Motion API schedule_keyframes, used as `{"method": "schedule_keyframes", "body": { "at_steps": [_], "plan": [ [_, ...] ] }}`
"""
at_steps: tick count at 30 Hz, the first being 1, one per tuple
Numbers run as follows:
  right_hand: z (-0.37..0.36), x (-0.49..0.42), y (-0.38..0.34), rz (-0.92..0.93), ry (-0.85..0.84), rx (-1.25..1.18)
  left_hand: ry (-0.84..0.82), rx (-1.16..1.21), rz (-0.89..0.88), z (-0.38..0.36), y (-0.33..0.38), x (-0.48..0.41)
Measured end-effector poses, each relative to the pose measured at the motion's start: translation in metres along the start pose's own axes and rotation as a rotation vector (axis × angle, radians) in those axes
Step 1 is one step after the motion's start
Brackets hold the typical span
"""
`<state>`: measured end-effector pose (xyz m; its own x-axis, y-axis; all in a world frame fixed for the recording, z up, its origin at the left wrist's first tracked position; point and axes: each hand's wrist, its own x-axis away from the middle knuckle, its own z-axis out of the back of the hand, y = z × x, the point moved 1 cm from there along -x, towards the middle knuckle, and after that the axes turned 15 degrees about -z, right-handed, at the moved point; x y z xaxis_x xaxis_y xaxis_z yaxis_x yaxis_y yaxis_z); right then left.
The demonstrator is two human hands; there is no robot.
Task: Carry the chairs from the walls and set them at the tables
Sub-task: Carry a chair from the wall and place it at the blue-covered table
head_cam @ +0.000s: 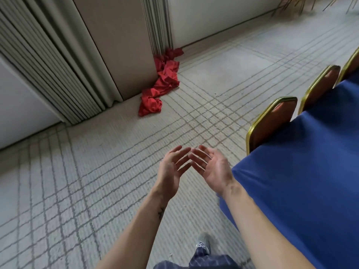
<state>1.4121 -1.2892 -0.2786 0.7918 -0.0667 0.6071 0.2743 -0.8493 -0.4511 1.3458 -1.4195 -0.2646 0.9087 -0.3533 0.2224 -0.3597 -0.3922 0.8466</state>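
Observation:
A table under a blue cloth fills the right side. Three chairs with gold frames and orange-red backs stand along its left edge: the nearest chair, a second chair and a third chair at the frame's edge. My left hand and my right hand are held out in front of me over the carpet, palms turned inward, fingers spread, fingertips nearly meeting. Both hands hold nothing. More chair legs show by the far wall at the top right.
A crumpled red cloth lies on the carpet against the pillar. Folded partition panels stand at the left. My shoe steps forward just left of the table's near corner.

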Motion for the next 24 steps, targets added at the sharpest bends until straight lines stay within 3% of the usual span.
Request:
{"method": "schedule_keyframes", "body": {
  "at_steps": [4,8,11,18,24],
  "plan": [
    [-0.021,-0.052,-0.06,-0.001,-0.03,-0.024,0.048,0.083,0.004,-0.014,0.021,-0.071],
    [-0.032,-0.116,-0.108,-0.017,-0.037,-0.03,0.096,0.295,0.134,-0.024,0.026,-0.154],
    [-0.037,-0.168,-0.145,-0.01,-0.029,-0.055,0.093,0.26,0.163,-0.03,0.024,-0.218],
    [-0.065,-0.298,-0.258,0.055,0.056,-0.093,0.031,0.306,0.227,-0.064,0.043,-0.405],
    [-0.096,-0.363,-0.381,0.189,0.067,-0.119,-0.152,0.255,0.303,-0.153,0.066,-0.554]
  ]
}}
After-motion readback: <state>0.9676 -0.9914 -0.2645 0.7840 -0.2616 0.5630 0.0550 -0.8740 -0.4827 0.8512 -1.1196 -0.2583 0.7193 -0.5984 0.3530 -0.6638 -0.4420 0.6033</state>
